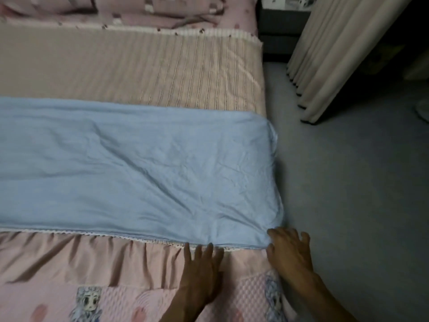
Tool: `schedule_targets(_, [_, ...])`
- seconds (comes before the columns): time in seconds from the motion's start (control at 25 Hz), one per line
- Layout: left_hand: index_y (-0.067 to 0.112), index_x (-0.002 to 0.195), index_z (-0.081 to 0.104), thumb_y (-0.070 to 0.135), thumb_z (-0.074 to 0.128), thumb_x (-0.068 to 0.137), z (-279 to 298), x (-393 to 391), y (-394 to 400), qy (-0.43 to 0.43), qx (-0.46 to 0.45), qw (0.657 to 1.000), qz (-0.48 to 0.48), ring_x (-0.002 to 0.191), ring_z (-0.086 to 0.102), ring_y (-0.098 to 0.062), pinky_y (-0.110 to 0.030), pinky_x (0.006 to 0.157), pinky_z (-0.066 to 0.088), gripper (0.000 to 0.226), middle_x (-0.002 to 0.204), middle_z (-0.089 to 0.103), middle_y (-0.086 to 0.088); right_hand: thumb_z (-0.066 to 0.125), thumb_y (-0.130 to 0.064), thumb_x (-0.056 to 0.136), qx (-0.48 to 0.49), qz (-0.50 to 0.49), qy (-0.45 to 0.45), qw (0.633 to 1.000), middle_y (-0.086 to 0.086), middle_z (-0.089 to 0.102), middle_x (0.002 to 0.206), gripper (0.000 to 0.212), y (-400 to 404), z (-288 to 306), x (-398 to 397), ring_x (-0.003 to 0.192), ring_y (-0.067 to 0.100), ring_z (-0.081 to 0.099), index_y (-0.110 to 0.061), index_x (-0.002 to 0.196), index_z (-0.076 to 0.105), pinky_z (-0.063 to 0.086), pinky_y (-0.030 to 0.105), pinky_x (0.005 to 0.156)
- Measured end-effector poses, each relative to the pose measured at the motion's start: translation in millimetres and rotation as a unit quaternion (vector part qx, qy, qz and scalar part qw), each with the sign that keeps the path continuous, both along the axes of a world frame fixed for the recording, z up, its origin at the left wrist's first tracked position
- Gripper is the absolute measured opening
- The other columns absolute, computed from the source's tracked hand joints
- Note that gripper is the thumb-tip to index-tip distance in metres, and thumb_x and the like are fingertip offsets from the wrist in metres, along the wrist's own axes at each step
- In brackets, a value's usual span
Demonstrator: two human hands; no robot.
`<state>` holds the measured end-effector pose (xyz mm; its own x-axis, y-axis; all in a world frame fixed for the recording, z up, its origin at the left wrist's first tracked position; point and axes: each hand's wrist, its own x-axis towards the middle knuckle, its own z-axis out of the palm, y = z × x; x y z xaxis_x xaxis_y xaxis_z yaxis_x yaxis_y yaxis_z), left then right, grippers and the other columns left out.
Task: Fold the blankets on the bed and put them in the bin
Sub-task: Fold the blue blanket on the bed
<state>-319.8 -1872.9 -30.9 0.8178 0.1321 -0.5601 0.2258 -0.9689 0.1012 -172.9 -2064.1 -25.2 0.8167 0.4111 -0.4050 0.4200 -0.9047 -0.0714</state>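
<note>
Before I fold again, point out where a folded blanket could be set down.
Free: the striped beige sheet between the light blue blanket and the pink patterned bedding at the head. The grey floor beside the bed is also bare. Crowded: the near edge, where the left hand and right hand work.

Head view: I see a blue blanket (139,168) spread across the bed (162,73). My left hand (202,273) lies flat at its near edge; my right hand (290,254), fingers (275,233) spread, touches the near corner beside the grey floor (348,205).
</note>
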Motion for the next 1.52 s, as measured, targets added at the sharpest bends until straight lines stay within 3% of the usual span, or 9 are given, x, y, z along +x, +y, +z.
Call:
schedule_targets(0.12, [0.026,0.122,0.06,0.051,0.054,0.059,35.2,-1.5,-29.8,-0.003,-0.028,0.995,0.1,0.101,0.068,-0.036,-0.059,0.111,0.004,0.068,0.122,0.065,-0.011,0.046,-0.037,0.066,0.032,0.007,-0.012,0.999,-0.008,0.069,0.087,0.03,-33.1,41.5,-3.7,0.077,0.024,0.065,-0.029,0.081,0.071,0.037,0.042,0.077])
schedule_targets(0.28, [0.022,0.144,0.043,0.046,0.049,0.072,93.8,56.7,-73.1,-0.087,0.035,0.981,0.168,0.127,0.05,-0.04,-0.068,0.103,0.018,0.076,0.144,0.048,-0.015,0.069,-0.038,0.057,0.02,0.052,0.011,0.998,0.007,0.072,0.111,0.045,-58.2,80.6,52.3,0.093,0.032,0.069,-0.021,0.099,0.076,0.054,0.057,0.074])
schedule_targets(0.4, [0.024,0.15,0.032,0.049,0.038,0.081,120.6,122.2,-125.4,-0.117,0.102,0.953,0.26,0.134,0.041,-0.04,-0.069,0.103,0.022,0.074,0.15,0.04,-0.013,0.086,-0.04,0.056,0.073,0.11,-0.03,0.991,0.013,0.064,0.128,0.069,-84.2,111.0,122.8,0.109,0.037,0.064,-0.02,0.119,0.069,0.05,0.058,0.083])
schedule_targets(0.64, [0.025,0.15,0.033,0.053,0.038,0.079,131.4,184.4,-196.6,-0.021,0.027,0.936,0.349,0.129,0.048,-0.04,-0.069,0.099,0.028,0.076,0.146,0.046,-0.014,0.068,-0.056,0.079,0.074,0.145,-0.005,0.987,0.009,0.037,0.155,0.076,-131.1,132.4,221.0,0.137,0.034,0.04,-0.026,0.145,0.046,0.034,0.058,0.103])
schedule_targets(0.84, [0.021,0.147,0.038,0.047,0.052,0.075,94.4,224.9,-180.4,-0.048,0.035,0.899,0.433,0.127,0.049,-0.042,-0.071,0.097,0.032,0.077,0.143,0.048,-0.016,0.047,-0.058,0.092,0.035,0.241,0.047,0.969,0.002,0.007,0.165,0.074,-72.0,111.1,282.2,0.149,0.027,0.012,-0.031,0.155,0.018,0.019,0.053,0.113])
schedule_targets(1.0, [0.021,0.147,0.034,0.049,0.04,0.078,66.1,272.8,-150.8,-0.039,-0.003,0.877,0.479,0.127,0.049,-0.041,-0.071,0.096,0.032,0.075,0.143,0.048,-0.017,0.052,-0.054,0.091,0.026,0.271,0.068,0.96,0.001,0.014,0.163,0.072,-22.9,96.0,327.1,0.147,0.025,0.019,-0.031,0.152,0.024,0.024,0.047,0.112])
schedule_targets(1.24, [0.019,0.146,0.037,0.044,0.079,0.064,10.5,381.7,-88.7,-0.044,0.0,0.873,0.487,0.124,0.052,-0.04,-0.072,0.096,0.033,0.095,0.142,0.05,-0.017,0.056,-0.048,0.09,-0.014,0.298,0.106,0.949,0.002,0.02,0.161,0.071,57.0,33.4,426.9,0.143,0.027,0.025,-0.028,0.152,0.026,0.029,0.05,0.111])
schedule_targets(1.4, [0.025,0.155,0.002,0.044,0.049,0.092,-25.1,437.0,-48.3,-0.058,0.082,0.86,0.5,0.146,0.017,-0.038,-0.069,0.109,0.006,0.081,0.161,0.007,-0.014,0.056,-0.042,0.091,0.004,0.321,0.124,0.939,0.006,0.012,0.163,0.077,134.1,-20.9,468.8,0.146,0.029,0.019,-0.027,0.154,0.014,0.022,0.051,0.116])
schedule_targets(1.52, [0.03,0.155,0.009,0.042,0.053,0.09,-72.8,464.6,-23.0,-0.05,0.13,0.822,0.553,0.145,0.016,-0.041,-0.071,0.107,0.009,0.08,0.161,0.008,-0.016,0.067,-0.04,0.082,0.069,0.205,0.177,0.96,0.007,0.029,0.154,0.084,182.5,-78.3,499.4,0.139,0.032,0.032,-0.024,0.15,0.022,0.028,0.053,0.111])
